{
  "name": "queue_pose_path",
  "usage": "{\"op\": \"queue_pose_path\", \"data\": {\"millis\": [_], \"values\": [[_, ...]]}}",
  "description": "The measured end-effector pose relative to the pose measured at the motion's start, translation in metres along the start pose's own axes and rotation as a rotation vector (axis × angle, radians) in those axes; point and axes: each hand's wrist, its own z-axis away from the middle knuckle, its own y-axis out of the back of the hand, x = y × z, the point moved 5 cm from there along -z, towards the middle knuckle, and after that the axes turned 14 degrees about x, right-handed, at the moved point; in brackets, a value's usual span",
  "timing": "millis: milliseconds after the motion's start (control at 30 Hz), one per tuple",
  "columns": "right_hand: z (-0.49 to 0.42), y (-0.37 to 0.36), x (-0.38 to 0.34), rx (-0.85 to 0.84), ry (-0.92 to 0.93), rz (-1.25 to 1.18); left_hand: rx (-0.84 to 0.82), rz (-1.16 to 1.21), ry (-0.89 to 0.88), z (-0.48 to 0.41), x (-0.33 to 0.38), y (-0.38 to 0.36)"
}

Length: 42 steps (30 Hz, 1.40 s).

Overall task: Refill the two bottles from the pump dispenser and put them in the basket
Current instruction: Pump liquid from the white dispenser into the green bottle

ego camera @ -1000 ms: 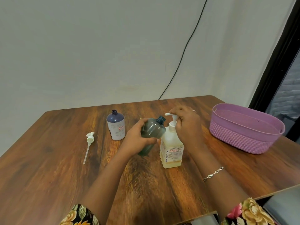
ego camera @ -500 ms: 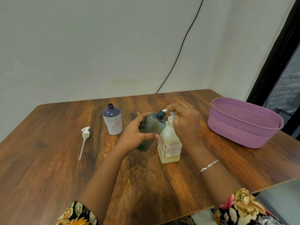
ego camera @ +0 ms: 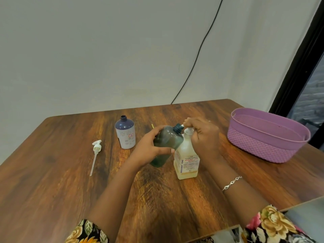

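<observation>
Left hand (ego camera: 150,146): fingers and thumb wrapped round the body of a translucent green bottle (ego camera: 166,143), held tilted above the table with its open threaded neck raised to the spout. Right hand (ego camera: 204,135): fingers curled over the pump head of the pump dispenser (ego camera: 186,162), which stands upright on the wooden table (ego camera: 52,172), touching the green bottle's shoulder. The white spout tip sits at the mouth of the bottle's neck; whether liquid is flowing cannot be told.

Step in hand, as judged: refilling the first of the two bottles. The next move calls for a firm downward press on the pump head while the left hand holds the neck steady under the spout, so that nothing spills.

The second bottle, a blue bottle (ego camera: 125,134), stands uncapped and upright to the left, well apart from the hands. A loose pump cap (ego camera: 96,149) with its dip tube lies on the table farther left. The purple basket (ego camera: 259,149) sits at the right and holds no bottle.

Legible writing: "BIOCHEK CHG" runs vertically on the dispenser's label; smaller print is unreadable. The blue bottle bears a small red-edged tag, too small to read.
</observation>
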Motion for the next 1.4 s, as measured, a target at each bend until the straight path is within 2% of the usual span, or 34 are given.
{"op": "queue_pose_path", "data": {"millis": [133, 333, 1200, 1400], "values": [[0.001, 0.000, -0.001, -0.023, -0.014, -0.008, -0.003, 0.007, -0.005, 0.000, 0.004, -0.001], [-0.002, 0.004, 0.001, 0.067, -0.018, -0.027, 0.028, 0.029, 0.006, 0.002, -0.001, -0.002], [-0.012, 0.005, 0.004, 0.009, -0.147, -0.121, 0.066, -0.024, 0.009, 0.007, 0.008, 0.001], [0.000, -0.001, 0.011, 0.057, -0.101, -0.068, 0.057, -0.027, 0.008, 0.005, 0.002, -0.003]]}}
